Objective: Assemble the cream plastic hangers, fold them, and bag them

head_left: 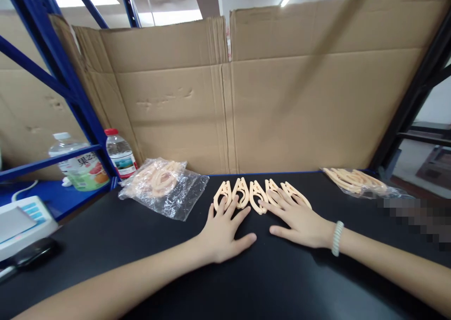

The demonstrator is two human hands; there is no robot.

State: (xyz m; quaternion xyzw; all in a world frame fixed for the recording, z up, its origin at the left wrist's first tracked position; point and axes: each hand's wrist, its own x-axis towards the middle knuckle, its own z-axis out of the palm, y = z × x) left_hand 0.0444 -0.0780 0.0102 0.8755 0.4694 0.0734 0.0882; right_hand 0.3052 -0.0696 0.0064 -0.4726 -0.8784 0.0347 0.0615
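Note:
Several peach-coloured plastic folding hangers (259, 194) lie in a row on the black table (246, 282), close to the cardboard wall. My left hand (222, 233) lies flat, fingers spread, its fingertips touching the leftmost hangers. My right hand (300, 219) is also flat and spread, fingers resting on the right hangers of the row. A white coil band (337, 238) circles my right wrist. Neither hand grips anything.
A clear plastic bag with more hangers (162, 184) lies at the left. Another bag of hangers (355, 181) sits at the right. Two bottles (120, 153) (75, 162) stand by the blue rack post (66, 85). A white device (21, 221) sits far left. Cardboard sheets (282, 99) wall the back.

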